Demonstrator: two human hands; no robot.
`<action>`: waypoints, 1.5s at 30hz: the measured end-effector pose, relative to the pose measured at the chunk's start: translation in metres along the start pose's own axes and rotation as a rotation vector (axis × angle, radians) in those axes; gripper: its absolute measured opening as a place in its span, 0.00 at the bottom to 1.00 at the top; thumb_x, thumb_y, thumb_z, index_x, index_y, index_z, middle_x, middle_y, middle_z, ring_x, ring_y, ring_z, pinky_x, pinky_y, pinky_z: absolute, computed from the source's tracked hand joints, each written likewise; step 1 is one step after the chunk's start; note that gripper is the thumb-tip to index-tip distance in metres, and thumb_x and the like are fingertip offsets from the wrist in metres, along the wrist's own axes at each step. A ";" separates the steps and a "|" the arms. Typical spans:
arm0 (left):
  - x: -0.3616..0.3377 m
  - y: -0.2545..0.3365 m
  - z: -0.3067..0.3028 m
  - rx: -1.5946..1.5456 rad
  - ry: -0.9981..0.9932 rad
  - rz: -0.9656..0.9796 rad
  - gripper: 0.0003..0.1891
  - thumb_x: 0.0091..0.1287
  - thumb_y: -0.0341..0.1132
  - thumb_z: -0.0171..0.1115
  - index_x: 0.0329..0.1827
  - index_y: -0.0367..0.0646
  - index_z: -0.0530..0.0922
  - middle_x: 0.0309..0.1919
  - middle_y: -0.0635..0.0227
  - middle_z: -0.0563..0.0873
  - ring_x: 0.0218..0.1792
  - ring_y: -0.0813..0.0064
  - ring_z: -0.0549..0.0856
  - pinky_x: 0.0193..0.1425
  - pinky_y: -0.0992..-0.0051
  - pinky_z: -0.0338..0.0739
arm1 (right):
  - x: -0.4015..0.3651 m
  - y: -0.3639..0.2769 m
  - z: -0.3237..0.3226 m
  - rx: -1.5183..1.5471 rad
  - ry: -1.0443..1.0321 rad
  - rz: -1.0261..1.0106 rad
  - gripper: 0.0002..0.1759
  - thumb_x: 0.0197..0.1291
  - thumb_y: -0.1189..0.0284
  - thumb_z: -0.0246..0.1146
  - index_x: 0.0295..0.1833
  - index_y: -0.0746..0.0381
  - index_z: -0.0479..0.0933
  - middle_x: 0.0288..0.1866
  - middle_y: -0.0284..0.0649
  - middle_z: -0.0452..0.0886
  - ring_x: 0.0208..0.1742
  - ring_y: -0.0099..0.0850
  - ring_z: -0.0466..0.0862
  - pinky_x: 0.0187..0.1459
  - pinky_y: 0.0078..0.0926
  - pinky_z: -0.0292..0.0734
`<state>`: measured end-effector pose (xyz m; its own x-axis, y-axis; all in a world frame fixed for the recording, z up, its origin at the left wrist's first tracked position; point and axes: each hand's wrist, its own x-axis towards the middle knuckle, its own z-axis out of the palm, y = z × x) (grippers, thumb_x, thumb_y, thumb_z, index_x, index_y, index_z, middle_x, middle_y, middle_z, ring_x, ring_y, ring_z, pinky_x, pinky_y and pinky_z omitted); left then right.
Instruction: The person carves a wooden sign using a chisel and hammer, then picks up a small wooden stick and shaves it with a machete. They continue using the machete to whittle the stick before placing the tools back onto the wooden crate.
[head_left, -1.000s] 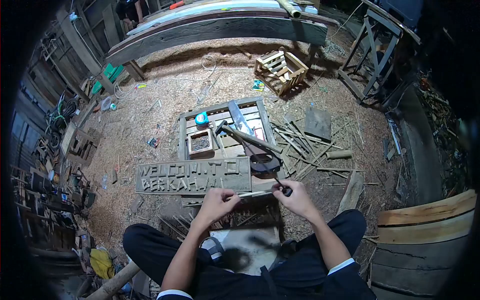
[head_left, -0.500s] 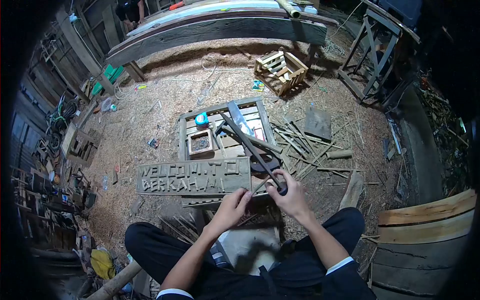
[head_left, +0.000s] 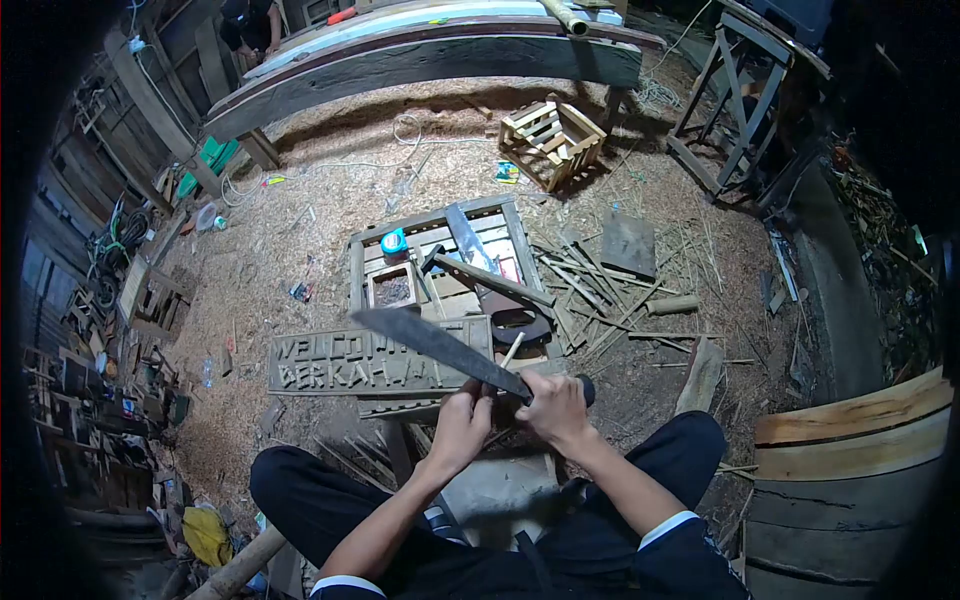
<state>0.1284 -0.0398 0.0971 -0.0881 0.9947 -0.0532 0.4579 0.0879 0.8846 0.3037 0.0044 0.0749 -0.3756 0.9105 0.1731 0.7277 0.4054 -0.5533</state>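
Observation:
My right hand (head_left: 557, 410) is wrapped around the dark handle of a machete (head_left: 430, 345), its broad blade pointing left and slightly away from me. Just left of it, my left hand (head_left: 461, 425) is closed in a pinch on a thin wooden stick (head_left: 513, 349). The blade crosses in front of the stick and hides part of it. Behind the blade lies a wooden sign (head_left: 320, 378) with raised letters made of small sticks, some of them covered. A handsaw (head_left: 517, 322) rests on the low slatted table (head_left: 357, 270) beyond my hands.
On the slatted table are a blue tape measure (head_left: 394, 242), a small wooden box (head_left: 393, 289) and a hammer (head_left: 432, 262). Cut sticks (head_left: 600, 280) litter the ground at right. A wooden crate (head_left: 552, 145) stands near a long bench (head_left: 430, 70). Another person (head_left: 250, 25) is at the far left.
The machete has swung from pointing away from me to lying across toward the left, over the sign. My right hand has turned with it and moved slightly left and down; the left hand stays close by.

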 end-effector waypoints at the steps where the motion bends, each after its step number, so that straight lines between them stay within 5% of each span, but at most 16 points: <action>1: 0.000 0.004 -0.002 0.004 -0.001 0.004 0.14 0.75 0.33 0.57 0.36 0.29 0.79 0.19 0.54 0.81 0.23 0.70 0.83 0.28 0.62 0.73 | 0.003 0.002 0.001 0.003 0.005 0.001 0.17 0.48 0.65 0.74 0.43 0.59 0.80 0.31 0.51 0.87 0.36 0.55 0.88 0.40 0.52 0.82; 7: -0.011 -0.003 -0.004 0.049 0.060 0.008 0.20 0.73 0.36 0.62 0.24 0.30 0.74 0.16 0.53 0.75 0.19 0.67 0.76 0.26 0.63 0.70 | -0.003 0.019 0.006 -0.060 -0.057 -0.021 0.19 0.45 0.63 0.75 0.42 0.57 0.80 0.28 0.49 0.87 0.34 0.54 0.89 0.38 0.51 0.82; 9: -0.013 -0.005 -0.002 0.112 0.008 -0.002 0.15 0.77 0.35 0.57 0.37 0.29 0.78 0.22 0.45 0.79 0.20 0.55 0.78 0.29 0.57 0.70 | -0.005 0.025 0.009 -0.111 -0.054 -0.015 0.13 0.48 0.65 0.71 0.39 0.57 0.81 0.28 0.49 0.87 0.33 0.53 0.89 0.37 0.51 0.82; 11: -0.012 -0.011 -0.013 -0.010 0.121 -0.043 0.18 0.81 0.39 0.55 0.38 0.30 0.78 0.19 0.54 0.77 0.19 0.70 0.74 0.26 0.63 0.67 | -0.005 0.039 0.009 -0.130 0.021 0.040 0.09 0.50 0.66 0.66 0.37 0.57 0.84 0.29 0.50 0.87 0.33 0.51 0.89 0.39 0.50 0.83; 13: -0.024 -0.001 -0.043 -0.187 0.097 -0.100 0.18 0.85 0.41 0.51 0.38 0.36 0.77 0.19 0.73 0.71 0.24 0.88 0.69 0.26 0.75 0.64 | 0.009 0.064 -0.012 -0.153 0.102 0.310 0.14 0.56 0.65 0.63 0.42 0.58 0.89 0.27 0.50 0.87 0.30 0.47 0.90 0.39 0.47 0.85; 14: -0.028 0.011 -0.051 -0.240 0.117 -0.081 0.18 0.85 0.41 0.51 0.39 0.38 0.77 0.21 0.76 0.71 0.25 0.88 0.69 0.27 0.76 0.63 | 0.016 0.066 -0.033 -0.010 0.134 0.497 0.13 0.58 0.66 0.65 0.38 0.65 0.86 0.30 0.57 0.86 0.33 0.54 0.88 0.35 0.50 0.80; 15: -0.025 0.021 -0.058 -0.301 0.153 -0.048 0.17 0.86 0.42 0.51 0.39 0.40 0.77 0.23 0.78 0.71 0.25 0.89 0.68 0.27 0.78 0.62 | 0.016 0.068 -0.045 0.103 0.099 0.518 0.12 0.58 0.67 0.66 0.37 0.65 0.86 0.29 0.56 0.86 0.31 0.51 0.89 0.33 0.47 0.80; 17: -0.013 0.007 -0.061 -0.374 0.143 -0.086 0.17 0.86 0.43 0.51 0.40 0.41 0.76 0.24 0.80 0.71 0.26 0.89 0.68 0.28 0.79 0.61 | 0.004 0.080 -0.023 0.026 0.121 0.461 0.12 0.58 0.66 0.65 0.41 0.61 0.88 0.24 0.50 0.86 0.28 0.45 0.89 0.39 0.47 0.85; 26: -0.005 -0.015 -0.025 -0.473 -0.001 -0.110 0.16 0.85 0.47 0.51 0.40 0.47 0.74 0.26 0.82 0.71 0.23 0.90 0.66 0.24 0.82 0.58 | 0.000 -0.014 -0.016 0.142 0.104 0.161 0.10 0.53 0.66 0.69 0.37 0.60 0.82 0.25 0.51 0.83 0.31 0.54 0.86 0.35 0.52 0.79; 31: -0.005 -0.028 -0.013 -0.280 -0.033 -0.017 0.15 0.83 0.40 0.55 0.55 0.34 0.78 0.36 0.70 0.85 0.33 0.79 0.82 0.37 0.73 0.78 | 0.003 -0.017 0.002 0.107 0.062 0.006 0.11 0.52 0.65 0.70 0.39 0.58 0.81 0.25 0.51 0.83 0.31 0.55 0.86 0.36 0.53 0.80; 32: -0.009 -0.029 -0.009 -0.304 0.049 -0.013 0.14 0.77 0.31 0.54 0.57 0.30 0.79 0.38 0.53 0.89 0.36 0.68 0.84 0.46 0.65 0.77 | 0.003 -0.017 0.004 0.087 0.044 -0.034 0.12 0.51 0.65 0.70 0.39 0.58 0.81 0.25 0.51 0.83 0.31 0.55 0.87 0.36 0.53 0.80; 36: -0.020 0.004 -0.025 0.041 -0.002 -0.009 0.14 0.71 0.28 0.54 0.55 0.31 0.80 0.39 0.42 0.87 0.41 0.50 0.89 0.48 0.62 0.80 | 0.002 -0.010 0.004 0.061 0.091 -0.119 0.11 0.48 0.67 0.70 0.36 0.60 0.79 0.26 0.49 0.84 0.29 0.52 0.87 0.33 0.49 0.80; 40: -0.021 -0.004 -0.020 0.079 -0.011 0.129 0.14 0.71 0.29 0.56 0.54 0.31 0.80 0.37 0.42 0.87 0.39 0.50 0.88 0.46 0.60 0.80 | -0.002 0.008 0.003 0.025 0.150 -0.156 0.10 0.51 0.67 0.70 0.33 0.62 0.80 0.25 0.48 0.84 0.27 0.50 0.86 0.30 0.45 0.79; 42: -0.024 -0.002 -0.016 -0.008 -0.047 0.017 0.13 0.72 0.33 0.59 0.47 0.27 0.79 0.30 0.48 0.84 0.28 0.67 0.82 0.38 0.65 0.76 | -0.004 0.016 0.005 -0.009 0.123 -0.141 0.10 0.52 0.67 0.70 0.32 0.61 0.79 0.24 0.48 0.84 0.26 0.50 0.86 0.29 0.45 0.79; 45: -0.023 -0.005 -0.012 0.084 -0.135 -0.149 0.12 0.71 0.32 0.60 0.48 0.30 0.81 0.27 0.46 0.85 0.24 0.54 0.82 0.35 0.60 0.76 | -0.014 0.021 0.010 -0.046 0.115 -0.123 0.10 0.53 0.66 0.69 0.31 0.61 0.78 0.24 0.48 0.83 0.26 0.50 0.86 0.30 0.45 0.79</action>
<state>0.1169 -0.0639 0.0994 -0.0434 0.9681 -0.2468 0.5211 0.2327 0.8212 0.3189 -0.0006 0.0529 -0.3970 0.8562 0.3305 0.7068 0.5149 -0.4850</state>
